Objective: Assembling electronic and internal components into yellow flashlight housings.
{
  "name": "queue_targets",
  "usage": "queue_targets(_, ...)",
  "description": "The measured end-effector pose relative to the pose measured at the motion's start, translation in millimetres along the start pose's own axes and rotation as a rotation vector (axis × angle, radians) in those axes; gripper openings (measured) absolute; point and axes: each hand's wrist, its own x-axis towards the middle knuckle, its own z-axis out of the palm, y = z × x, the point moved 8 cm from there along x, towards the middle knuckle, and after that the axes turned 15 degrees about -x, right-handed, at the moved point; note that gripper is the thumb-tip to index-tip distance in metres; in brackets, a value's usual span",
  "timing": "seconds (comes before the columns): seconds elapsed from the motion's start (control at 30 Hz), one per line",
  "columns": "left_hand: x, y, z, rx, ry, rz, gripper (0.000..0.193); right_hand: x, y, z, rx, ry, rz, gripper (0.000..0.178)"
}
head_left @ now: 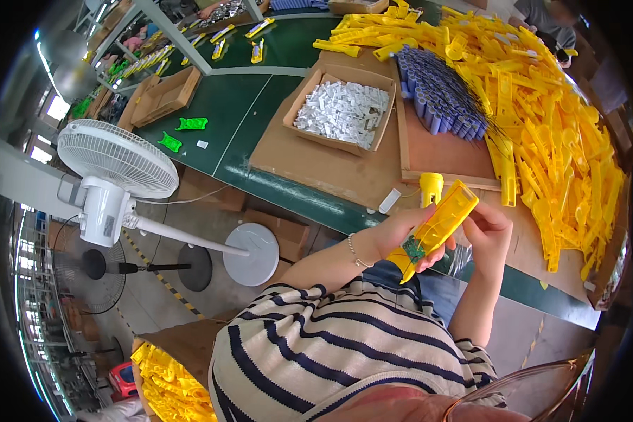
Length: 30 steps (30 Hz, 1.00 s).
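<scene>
My left hand is closed around a yellow plastic flashlight housing, tilted with its hollow side up. A small green circuit board sits at the housing's lower end, and thin wires seem to run along the inside. My right hand has its fingers curled in a pinch at the housing's right edge; whether a wire is also between the fingertips is hard to see. Just beyond my left hand is another yellow flashlight shell with a round head. A white strip-shaped piece lies to its left.
A cardboard box of small white parts stands on the bench. Purple cylindrical cells with wires fill a wooden-edged tray. Yellow housings are heaped at right. Green pieces lie at left, near a white fan. Another person is at far right.
</scene>
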Motion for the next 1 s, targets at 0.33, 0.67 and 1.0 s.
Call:
queue_targets(0.33,11,17,-1,0.386,0.043,0.126,0.066,-5,-25,5,0.412,-0.056,0.081,0.025)
queue_targets(0.67,13,10,-6,0.348,0.058,0.113,0.059,-11,-5,-1,0.378,0.034,0.168,0.026)
queue_targets(1.0,3,24,4,0.89,0.302,0.41,0.041,-4,-9,-7,0.333,0.037,0.046,0.036)
